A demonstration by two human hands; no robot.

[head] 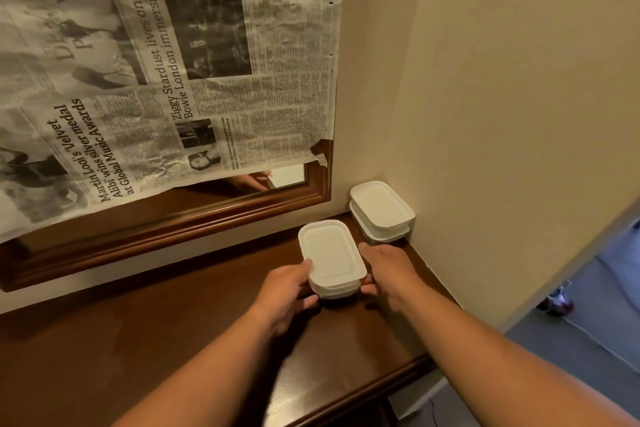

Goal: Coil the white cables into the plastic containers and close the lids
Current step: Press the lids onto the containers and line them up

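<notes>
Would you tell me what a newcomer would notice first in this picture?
A large black-and-white newspaper sheet hangs over the wood-framed mirror. Below it, the left grip and right grip hold a stack of white lidded plastic containers; a second stack sits in the corner.

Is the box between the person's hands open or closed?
Closed: a white lid sits flat over the container. The left hand and right hand grip its sides. Its contents cannot be told.

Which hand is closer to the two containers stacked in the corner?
Right. The right hand holds the front stack just short of the corner stack; the left hand holds the front stack's opposite side.
</notes>
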